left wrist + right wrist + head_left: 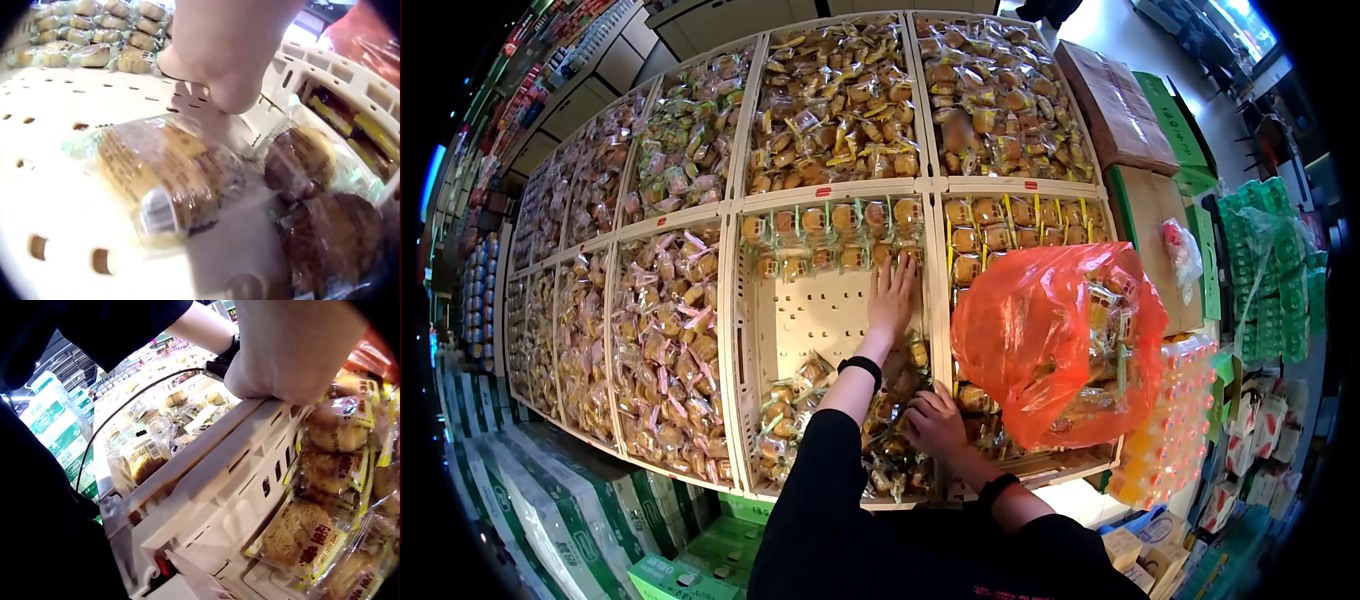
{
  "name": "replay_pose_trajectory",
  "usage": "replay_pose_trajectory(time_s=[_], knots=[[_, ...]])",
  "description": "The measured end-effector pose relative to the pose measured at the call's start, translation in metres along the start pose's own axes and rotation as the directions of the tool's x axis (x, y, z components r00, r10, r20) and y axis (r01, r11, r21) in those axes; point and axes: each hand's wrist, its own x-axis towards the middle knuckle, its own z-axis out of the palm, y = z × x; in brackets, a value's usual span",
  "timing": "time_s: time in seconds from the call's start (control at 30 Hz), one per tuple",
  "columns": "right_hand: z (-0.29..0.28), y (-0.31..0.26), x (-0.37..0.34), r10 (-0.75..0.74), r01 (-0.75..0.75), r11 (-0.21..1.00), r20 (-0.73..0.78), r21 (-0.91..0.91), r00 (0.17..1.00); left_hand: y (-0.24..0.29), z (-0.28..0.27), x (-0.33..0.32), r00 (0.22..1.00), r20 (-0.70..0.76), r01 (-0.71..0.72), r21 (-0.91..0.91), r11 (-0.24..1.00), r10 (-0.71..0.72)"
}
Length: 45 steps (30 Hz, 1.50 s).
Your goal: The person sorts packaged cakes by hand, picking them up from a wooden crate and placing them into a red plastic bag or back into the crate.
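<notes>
"What's furthest to your left?"

"Green-and-white cartons (pixel 550 510) on the near side, then crates of wrapped buns. The crate nearest mine on the left is heaped with pink packs (pixel 665 350)."

"And in front of you?"

"My crate (pixel 815 300) — bare floor in the middle, neat packs (pixel 845 217) in rows along the far side, loose packs (pixel 780 410) jumbled at the near end."

"Where's your left hand?"

"My left hand (pixel 890 298) is stretched to the right end of those rows, fingers straight and a little apart. Behind it, a single pack (pixel 162 169) lies on the crate floor."

"The right one?"

"Nearer me, my right hand (pixel 935 425) is at the divider (pixel 938 300), beside the loose packs. Its fingers look bent, but I can't tell whether they hold anything."

"Beyond that?"

"The next crate on the right holds yellow-edged packs (pixel 1020 210), with a red bag (pixel 1025 345) over them — more packs show in it. Bottles of orange drink (pixel 1170 425) stand furthest right, on the near side."
</notes>
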Motion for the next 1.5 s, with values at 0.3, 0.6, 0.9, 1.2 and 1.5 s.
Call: replay_pose_trajectory(time_s=[0.3,0.6,0.9,1.2,1.5], knots=[[-0.005,-0.002,0.002,-0.018,0.018,1.000,0.012,0.012,1.000,-0.019,-0.011,0.012,0.989,0.145,0.042,-0.074,0.996,-0.031],[-0.004,-0.002,0.001,0.003,-0.003,1.000,0.050,-0.005,0.999,-0.069,-0.009,-0.012,0.962,0.169,0.234,-0.108,0.966,-0.214],[-0.006,-0.002,0.001,0.019,-0.014,0.999,0.114,-0.043,0.993,-0.106,-0.029,-0.024,0.850,0.186,0.497,0.025,0.867,-0.493],[-0.006,-0.002,0.000,0.011,-0.008,0.999,0.072,-0.044,0.997,-0.155,-0.015,-0.034,0.856,0.310,0.413,0.075,0.908,-0.414],[-0.001,0.002,0.000,0.017,-0.015,1.000,0.095,-0.023,0.995,-0.162,-0.005,-0.052,0.887,0.150,0.456,-0.133,0.880,-0.437]])
